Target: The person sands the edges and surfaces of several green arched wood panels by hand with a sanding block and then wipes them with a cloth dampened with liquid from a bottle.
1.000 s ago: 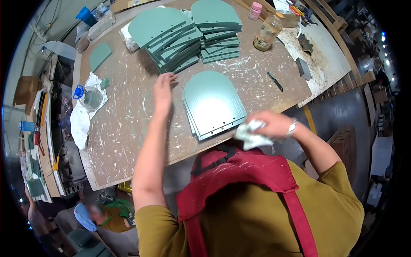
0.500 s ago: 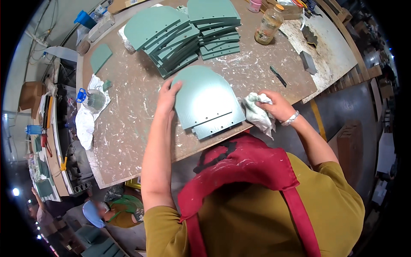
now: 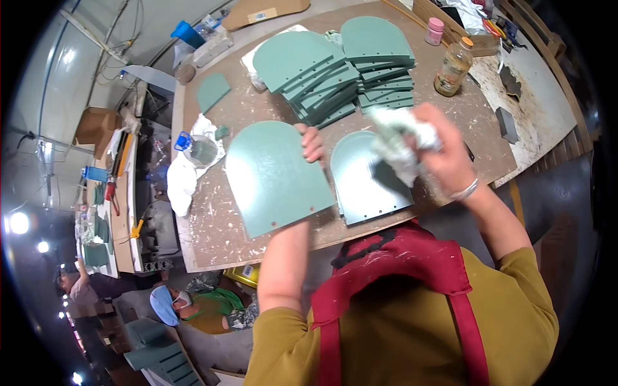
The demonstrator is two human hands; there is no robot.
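Note:
My left hand (image 3: 311, 144) grips a green round-topped panel (image 3: 273, 183) by its right edge, its fingers curled over the face. The panel is raised and tilted above the table, with small holes along its lower edge. To its right, another such panel (image 3: 362, 180) lies at the table's front edge, seemingly on top of one more. Above that one, my right hand (image 3: 444, 151) is closed on a crumpled white cloth (image 3: 402, 138) with green stains; both are blurred by motion.
Two stacks of green panels (image 3: 322, 77) stand at the back. A small green piece (image 3: 212, 90) and a blue-capped plastic bottle (image 3: 201, 149) on white cloth are at left. At right stand a glass jar (image 3: 454, 67), a pink bottle (image 3: 434, 31) and a grey block (image 3: 506, 125). Two people are far left.
My left hand has lifted a panel off the others and carried it left, uncovering the one beneath. My right hand has raised the cloth over the remaining panel. The whole view has shifted.

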